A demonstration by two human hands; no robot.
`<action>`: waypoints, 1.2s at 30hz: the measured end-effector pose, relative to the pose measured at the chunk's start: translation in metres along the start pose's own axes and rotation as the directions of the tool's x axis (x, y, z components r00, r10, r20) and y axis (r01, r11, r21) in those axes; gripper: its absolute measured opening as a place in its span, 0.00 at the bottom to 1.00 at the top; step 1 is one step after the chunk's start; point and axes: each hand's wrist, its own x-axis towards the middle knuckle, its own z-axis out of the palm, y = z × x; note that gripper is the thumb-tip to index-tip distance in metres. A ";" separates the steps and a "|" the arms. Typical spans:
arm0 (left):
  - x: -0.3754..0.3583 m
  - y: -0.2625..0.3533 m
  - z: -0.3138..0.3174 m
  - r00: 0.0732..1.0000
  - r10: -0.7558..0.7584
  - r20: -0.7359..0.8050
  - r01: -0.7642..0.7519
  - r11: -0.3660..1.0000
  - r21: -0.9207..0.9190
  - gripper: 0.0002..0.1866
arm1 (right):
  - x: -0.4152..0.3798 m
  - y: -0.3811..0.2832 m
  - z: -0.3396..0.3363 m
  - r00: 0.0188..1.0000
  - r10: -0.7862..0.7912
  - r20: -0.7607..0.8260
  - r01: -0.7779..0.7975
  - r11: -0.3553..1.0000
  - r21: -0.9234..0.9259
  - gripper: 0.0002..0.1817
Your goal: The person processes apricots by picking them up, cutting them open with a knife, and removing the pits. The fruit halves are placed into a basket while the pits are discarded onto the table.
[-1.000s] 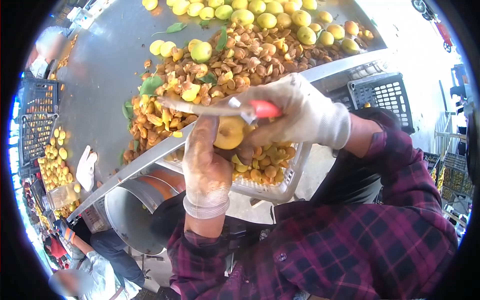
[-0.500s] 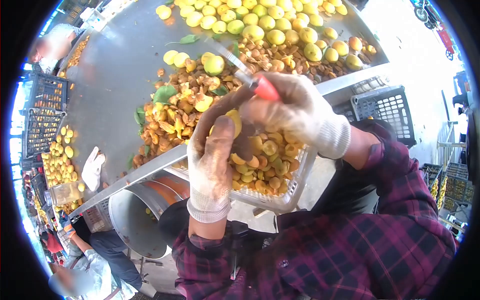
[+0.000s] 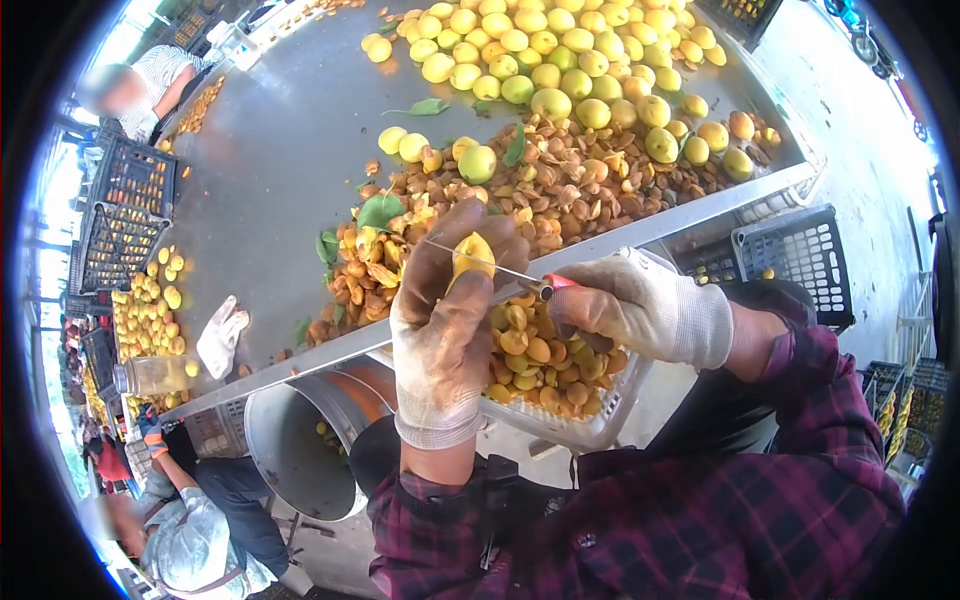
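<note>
My left hand (image 3: 448,310), in a stained white glove, grips a yellow apricot (image 3: 474,252) between thumb and fingers. In my gloved right hand (image 3: 640,308) is a knife (image 3: 560,282) with a red handle. Its thin blade points left and lies across the apricot. Below both hands, a white plastic basket (image 3: 612,415) holds many apricot halves (image 3: 548,365). Just beyond my left hand, a heap of brown apricot pits and scraps (image 3: 560,185) lies along the near edge of the metal table (image 3: 270,160).
Whole apricots (image 3: 560,60) are piled at the table's far side. A white glove (image 3: 221,336) lies at the left. A metal drum (image 3: 300,450) stands under the edge, a black crate (image 3: 795,260) at right. Two people (image 3: 205,535) (image 3: 150,90) sit at the left.
My right hand has swung the knife from pointing up and away to lying across the apricot. The apricot now shows upright in my left fingers. The whole view has shifted slightly.
</note>
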 end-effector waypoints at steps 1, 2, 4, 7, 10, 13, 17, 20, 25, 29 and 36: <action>-0.001 0.001 0.000 1.000 -0.009 -0.011 0.009 1.000 0.008 0.27 | 0.000 -0.001 -0.002 1.000 0.005 0.030 -0.006 1.000 0.023 0.25; -0.001 0.001 0.000 1.000 -0.011 -0.010 0.011 1.000 0.008 0.27 | 0.000 -0.002 -0.004 1.000 0.007 0.029 -0.007 1.000 0.024 0.25; -0.003 0.003 -0.001 0.999 -0.041 -0.008 0.041 0.999 0.032 0.27 | 0.001 -0.005 -0.008 0.984 0.110 0.143 -0.126 0.987 0.102 0.26; -0.004 0.004 -0.002 0.999 -0.048 -0.011 0.049 0.997 0.055 0.27 | 0.002 0.001 -0.006 0.972 0.108 0.210 -0.154 0.964 0.218 0.29; -0.004 0.006 -0.002 0.999 -0.049 -0.010 0.050 0.997 0.064 0.26 | 0.007 0.008 0.000 0.971 0.083 0.225 -0.131 0.970 0.205 0.31; -0.005 0.002 -0.002 0.998 -0.037 -0.052 0.040 0.997 0.063 0.24 | 0.012 0.018 0.017 0.982 0.039 0.183 -0.098 0.940 0.325 0.31; -0.003 -0.004 -0.007 0.999 0.026 -0.034 -0.009 0.905 0.425 0.28 | 0.024 0.020 0.033 0.978 0.103 0.181 -0.159 0.929 0.333 0.31; 0.003 -0.009 -0.009 0.991 -0.022 -0.130 0.024 1.000 0.013 0.33 | 0.034 0.016 0.035 0.980 0.174 0.092 -0.189 0.960 0.206 0.28; 0.008 -0.008 -0.012 0.986 0.070 -0.154 -0.062 0.997 0.054 0.32 | 0.044 0.028 0.044 0.897 -0.310 -0.316 0.258 0.946 -0.195 0.20; 0.008 -0.011 -0.015 0.983 0.057 -0.173 -0.071 0.995 -0.076 0.30 | 0.047 0.034 0.045 0.868 -0.417 -0.271 0.242 0.831 -0.501 0.23; 0.012 -0.008 -0.013 0.947 0.083 -0.309 -0.133 0.981 -0.143 0.27 | 0.063 0.055 0.071 0.770 -0.558 -0.311 0.391 0.797 -0.461 0.24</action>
